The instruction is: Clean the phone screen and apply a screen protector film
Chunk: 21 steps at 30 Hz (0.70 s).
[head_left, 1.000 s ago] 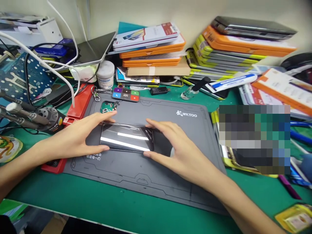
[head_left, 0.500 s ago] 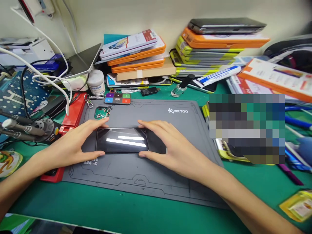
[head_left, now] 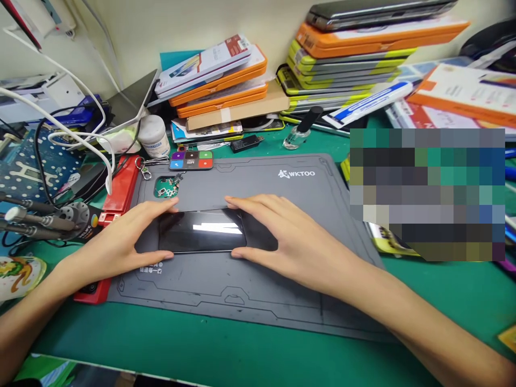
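A smartphone (head_left: 201,236) with a dark, glossy screen lies lengthwise between my two hands, low over or on the grey work mat (head_left: 274,290). Bright light reflects in its glass. My left hand (head_left: 129,236) grips the left end, thumb on the near edge and fingers on the far edge. On the right end, my right hand (head_left: 278,236) holds it the same way, thumb near and fingers far. Whether the phone touches the mat I cannot tell. Small metal parts (head_left: 167,187) sit in a green cutout of the mat beyond my left hand.
Behind the mat stand stacked orange boxes (head_left: 226,97), a white jar (head_left: 153,137), a small glass bottle (head_left: 302,128) and a colourful block (head_left: 191,160). A red holder (head_left: 121,185), cables and screwdrivers (head_left: 44,220) crowd the left. A blurred-out patch covers things at right.
The camera view has shifted slightly, and the reflection on the phone's screen has moved right and changed shape, as if the phone tilted a little. Both hands keep their grip.
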Each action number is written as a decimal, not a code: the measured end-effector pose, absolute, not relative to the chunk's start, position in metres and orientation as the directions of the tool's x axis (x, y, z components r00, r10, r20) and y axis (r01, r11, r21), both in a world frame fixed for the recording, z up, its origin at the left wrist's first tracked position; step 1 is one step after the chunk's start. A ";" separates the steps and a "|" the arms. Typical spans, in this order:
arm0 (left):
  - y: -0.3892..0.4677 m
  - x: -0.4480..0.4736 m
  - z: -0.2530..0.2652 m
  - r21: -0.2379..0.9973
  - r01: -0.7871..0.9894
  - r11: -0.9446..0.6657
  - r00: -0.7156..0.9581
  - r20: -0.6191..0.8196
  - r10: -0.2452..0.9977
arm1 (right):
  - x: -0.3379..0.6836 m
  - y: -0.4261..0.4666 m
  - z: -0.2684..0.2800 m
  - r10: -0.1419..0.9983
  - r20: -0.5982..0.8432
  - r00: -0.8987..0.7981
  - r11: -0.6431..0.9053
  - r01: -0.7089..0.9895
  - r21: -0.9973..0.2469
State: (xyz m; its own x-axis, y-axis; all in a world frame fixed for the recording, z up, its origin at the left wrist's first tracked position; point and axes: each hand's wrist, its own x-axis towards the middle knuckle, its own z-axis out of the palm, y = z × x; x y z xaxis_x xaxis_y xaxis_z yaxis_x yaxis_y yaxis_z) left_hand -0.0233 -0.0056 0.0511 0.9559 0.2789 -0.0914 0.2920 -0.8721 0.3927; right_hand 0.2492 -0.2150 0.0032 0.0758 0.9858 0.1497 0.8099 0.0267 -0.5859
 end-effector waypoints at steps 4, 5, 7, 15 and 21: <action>-0.006 -0.022 0.051 0.396 0.293 -0.870 0.956 -0.098 0.277 | 0.248 -0.214 0.003 0.983 0.166 0.073 0.038 0.812 -0.583; -0.006 -0.022 0.051 0.397 0.293 -0.870 0.956 -0.100 0.276 | 0.248 -0.214 0.003 0.982 0.173 0.072 0.043 0.812 -0.582; -0.007 -0.022 0.051 0.400 0.288 -0.870 0.957 -0.102 0.270 | 0.248 -0.214 0.002 0.981 0.179 0.069 0.049 0.812 -0.582; -0.008 -0.022 0.049 0.427 0.271 -0.863 0.962 -0.100 0.253 | 0.250 -0.215 0.003 0.988 0.142 0.067 0.031 0.806 -0.592; -0.006 -0.024 0.045 0.475 0.243 -0.846 0.969 -0.089 0.229 | 0.251 -0.214 0.001 0.988 0.148 0.053 0.048 0.797 -0.603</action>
